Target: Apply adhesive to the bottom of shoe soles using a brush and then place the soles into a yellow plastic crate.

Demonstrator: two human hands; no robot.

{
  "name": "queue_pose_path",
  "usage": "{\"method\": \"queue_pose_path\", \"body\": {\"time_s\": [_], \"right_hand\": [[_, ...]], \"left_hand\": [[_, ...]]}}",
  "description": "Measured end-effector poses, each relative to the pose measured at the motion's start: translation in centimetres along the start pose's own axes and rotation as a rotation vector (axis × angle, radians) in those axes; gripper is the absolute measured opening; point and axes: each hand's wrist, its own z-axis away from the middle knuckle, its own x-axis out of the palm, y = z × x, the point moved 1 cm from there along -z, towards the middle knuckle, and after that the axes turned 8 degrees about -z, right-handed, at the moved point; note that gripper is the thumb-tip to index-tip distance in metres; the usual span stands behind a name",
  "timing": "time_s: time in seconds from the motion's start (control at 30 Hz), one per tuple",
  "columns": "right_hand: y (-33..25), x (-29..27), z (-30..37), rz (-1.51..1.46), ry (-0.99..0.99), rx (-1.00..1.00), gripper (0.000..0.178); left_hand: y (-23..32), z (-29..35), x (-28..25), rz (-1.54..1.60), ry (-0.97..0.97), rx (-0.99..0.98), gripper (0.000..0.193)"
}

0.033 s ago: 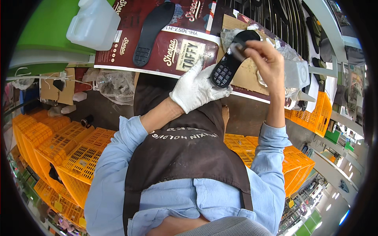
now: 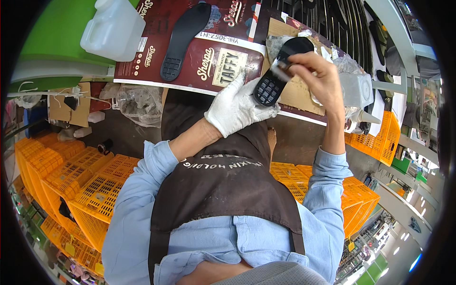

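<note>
A black shoe sole [image 2: 270, 90] with a grid of square recesses at its heel end slants away from me over the bench edge. My left hand [image 2: 232, 107], in a white glove, grips it around the heel. Over the sole's middle, my bare right hand [image 2: 320, 78] pinches a small tool [image 2: 281, 70], dark with a pale tip, perhaps a brush; motion blurs it. The tool seems to touch the sole's surface, which shines wet in places. To the left, another black sole [image 2: 183, 42] with the same heel grid lies on the maroon printed cardboard [image 2: 199, 54].
A white plastic jug [image 2: 113, 33] stands at the far left. On the right are a piece of brown cardboard [image 2: 297, 95], a translucent container [image 2: 356, 90] and crumpled plastic. Dark rails [image 2: 327, 28] run behind. Orange crates [image 2: 99, 187] are stacked at both sides below the bench.
My right hand has moved the small tool slightly left and nearer to me, toward the sole's heel. My left hand and the sole stay almost still.
</note>
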Motion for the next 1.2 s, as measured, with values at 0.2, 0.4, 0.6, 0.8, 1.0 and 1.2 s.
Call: {"method": "queue_pose_path", "body": {"time_s": [0.2, 0.4, 0.6, 0.8, 1.0, 1.2], "right_hand": [[1.7, 0.2, -2.3, 0.121, -0.105, 0.018, 0.017], [0.9, 2.0, -3.5, 0.155, -0.293, -0.111, 0.019], [2.9, -1.8, -3.8, -0.21, 0.199, 0.036, 0.022], [2.6, -1.5, -0.3, -0.233, -0.085, 0.339, 0.022], [6.6, -4.3, 0.4, 0.102, 0.374, 0.244, 0.021], [8.1, -4.7, 1.3, 0.222, 0.374, 0.218, 0.023]], "left_hand": [[-0.1, -0.4, -0.8, -0.03, -0.105, -0.001, 0.07], [0.1, -0.4, -0.1, -0.004, -0.036, 0.006, 0.06], [0.2, -0.7, -0.4, -0.019, -0.019, 0.016, 0.049], [-0.1, -1.8, -2.4, -0.148, 0.064, 0.04, 0.039], [-0.3, -2.2, -2.5, -0.063, -0.012, 0.009, 0.038], [-0.4, -1.9, -2.0, -0.114, -0.029, 0.029, 0.039]]}}
